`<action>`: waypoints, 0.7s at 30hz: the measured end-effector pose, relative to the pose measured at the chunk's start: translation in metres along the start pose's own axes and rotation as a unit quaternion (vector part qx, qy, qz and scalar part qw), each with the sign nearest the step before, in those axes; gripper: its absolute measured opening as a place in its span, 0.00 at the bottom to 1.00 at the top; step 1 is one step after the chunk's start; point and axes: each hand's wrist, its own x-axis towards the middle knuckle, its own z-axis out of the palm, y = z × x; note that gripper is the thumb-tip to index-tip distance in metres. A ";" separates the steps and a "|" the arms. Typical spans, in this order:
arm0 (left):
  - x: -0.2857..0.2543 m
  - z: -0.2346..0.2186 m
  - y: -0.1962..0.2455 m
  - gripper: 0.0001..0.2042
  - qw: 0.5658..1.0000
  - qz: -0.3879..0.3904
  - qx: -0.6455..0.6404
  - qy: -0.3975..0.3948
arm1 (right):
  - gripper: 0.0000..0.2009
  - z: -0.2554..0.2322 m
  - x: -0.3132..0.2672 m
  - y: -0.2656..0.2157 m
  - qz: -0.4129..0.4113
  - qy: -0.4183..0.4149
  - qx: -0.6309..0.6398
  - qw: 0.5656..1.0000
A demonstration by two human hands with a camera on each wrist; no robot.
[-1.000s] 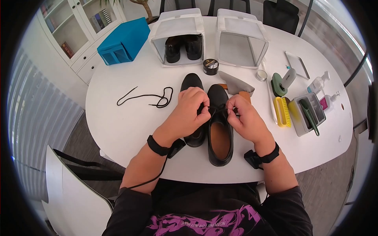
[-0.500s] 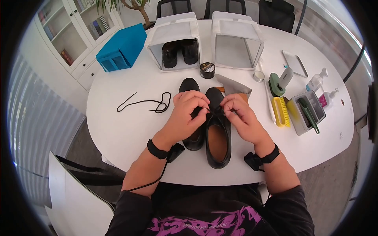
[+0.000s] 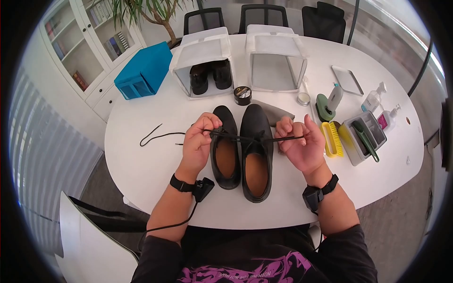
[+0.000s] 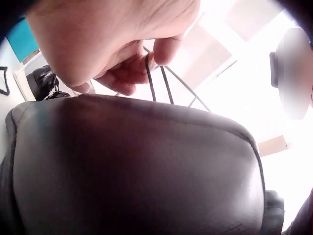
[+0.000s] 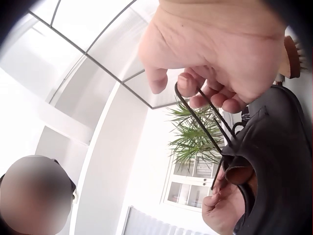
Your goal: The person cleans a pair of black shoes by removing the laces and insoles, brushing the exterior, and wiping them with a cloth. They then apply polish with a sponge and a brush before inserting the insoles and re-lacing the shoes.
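Two black leather shoes with tan insoles stand side by side on the white table, toes away from me; the right-hand shoe [image 3: 253,121] carries a knotted black shoelace [image 3: 239,138], stretched sideways between my hands. My left hand [image 3: 197,145] pinches one side of it, above the left-hand shoe [image 3: 226,119]. On the other side, my right hand [image 3: 304,147] has a lace loop hooked round a curled finger, thumb held apart. The right wrist view shows that loop [image 5: 198,119] running down to the shoe's opening. Black leather [image 4: 127,161] fills the lower left wrist view.
A loose black lace [image 3: 152,137] lies at left. Behind stand a blue box [image 3: 147,70] and two clear-fronted shoe boxes, one [image 3: 203,47] holding shoes. A black tin [image 3: 242,95], grey cloth [image 3: 271,113], yellow brush [image 3: 332,140], green brush [image 3: 324,108] and caddy [image 3: 362,139] lie beyond and right.
Both hands have drawn apart from close over the shoe, left and right, pulling the lace out straight. My right palm has turned upward. The head view has tilted up slightly.
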 end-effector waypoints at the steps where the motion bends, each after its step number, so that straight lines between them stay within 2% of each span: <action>1: 0.000 -0.001 -0.002 0.10 1.000 0.015 -0.015 0.013 | 0.33 -0.003 0.002 -0.001 -0.002 0.000 0.000 1.000; 4: -0.001 0.010 0.005 0.11 0.998 0.012 -0.038 0.050 | 0.35 -0.012 0.004 -0.006 -0.024 -0.023 0.037 0.999; 8: 0.001 -0.011 -0.002 0.08 0.986 0.051 -0.136 0.079 | 0.33 -0.021 -0.001 -0.022 0.008 0.027 0.052 0.998; 10: 0.003 -0.031 0.003 0.08 0.944 0.050 -0.266 0.190 | 0.33 -0.021 -0.004 -0.028 0.025 0.044 0.076 0.996; 11: 0.003 -0.034 0.005 0.08 0.944 0.049 -0.265 0.188 | 0.28 -0.016 -0.006 -0.033 0.029 0.076 -0.032 0.996; 12: 0.003 -0.035 0.006 0.09 0.967 0.050 -0.171 0.180 | 0.24 -0.011 -0.007 -0.037 0.034 0.108 -0.139 0.984; 13: 0.002 -0.035 0.006 0.09 0.981 0.051 -0.075 0.171 | 0.24 -0.007 -0.008 -0.037 0.033 0.107 -0.141 0.984; 14: 0.002 -0.031 0.007 0.09 0.981 0.052 -0.076 0.171 | 0.20 0.000 -0.008 -0.033 0.076 0.085 -0.233 0.966; 15: 0.002 -0.023 0.006 0.08 0.990 0.047 -0.024 0.129 | 0.17 0.006 -0.007 -0.030 0.120 0.061 -0.321 0.937; 16: 0.001 -0.015 0.005 0.08 0.995 0.042 0.028 0.087 | 0.09 0.012 -0.005 -0.027 0.116 0.061 -0.317 0.939; 18: 0.000 -0.008 0.007 0.14 0.995 0.031 0.099 -0.007 | 0.10 0.000 -0.008 -0.029 0.114 0.028 -0.279 0.953; 20: -0.004 0.003 0.016 0.14 0.991 0.022 0.127 -0.029 | 0.12 -0.008 -0.005 -0.024 0.112 -0.004 -0.240 0.964; 21: -0.005 0.010 0.021 0.14 0.987 0.013 0.154 -0.051 | 0.15 -0.009 0.000 -0.019 0.026 -0.059 -0.176 0.982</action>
